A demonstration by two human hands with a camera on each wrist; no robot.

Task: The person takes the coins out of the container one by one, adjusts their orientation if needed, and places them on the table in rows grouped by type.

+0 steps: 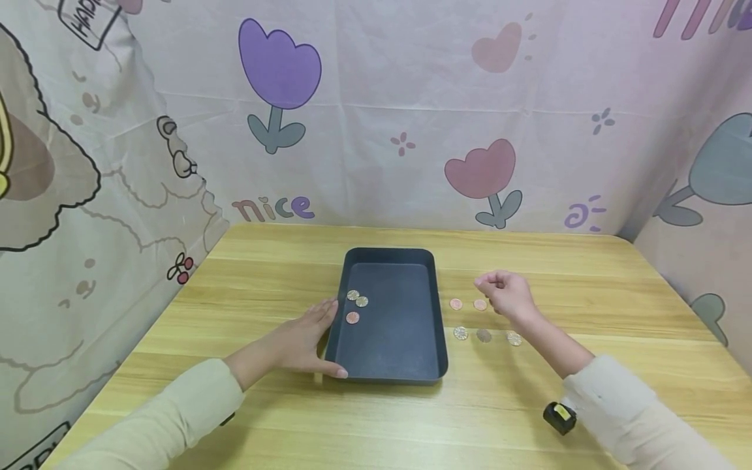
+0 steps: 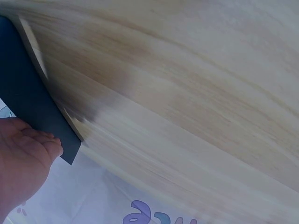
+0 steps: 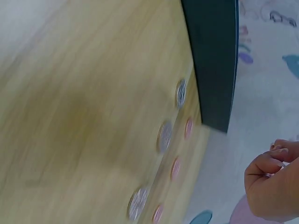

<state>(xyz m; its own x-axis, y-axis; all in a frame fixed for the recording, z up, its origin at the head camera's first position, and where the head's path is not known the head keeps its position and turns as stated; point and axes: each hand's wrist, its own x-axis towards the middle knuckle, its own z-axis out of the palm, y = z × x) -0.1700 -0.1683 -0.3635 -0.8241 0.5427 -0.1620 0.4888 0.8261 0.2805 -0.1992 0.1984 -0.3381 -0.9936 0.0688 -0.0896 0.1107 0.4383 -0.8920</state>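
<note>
A dark, shallow baking tray [image 1: 388,320] lies on the table with two gold-toned coins [image 1: 361,301] and one copper-pink coin [image 1: 352,318] near its left wall. My left hand [image 1: 302,339] rests against the tray's left side, fingers extended along the rim and thumb at the near corner. To the right of the tray my right hand [image 1: 508,295] is raised over loose coins, its thumb and fingertips drawn together; I cannot tell whether a coin is between them. Below it, a row of pink coins [image 3: 175,167] lies behind a row of silvery and gold-toned coins [image 3: 164,136].
A small black object with a yellow top [image 1: 560,418] is by the right sleeve. Behind the wooden table [image 1: 282,261] hangs a printed cloth [image 1: 376,117] with flowers, and another patterned cloth [image 1: 111,215] is at the left.
</note>
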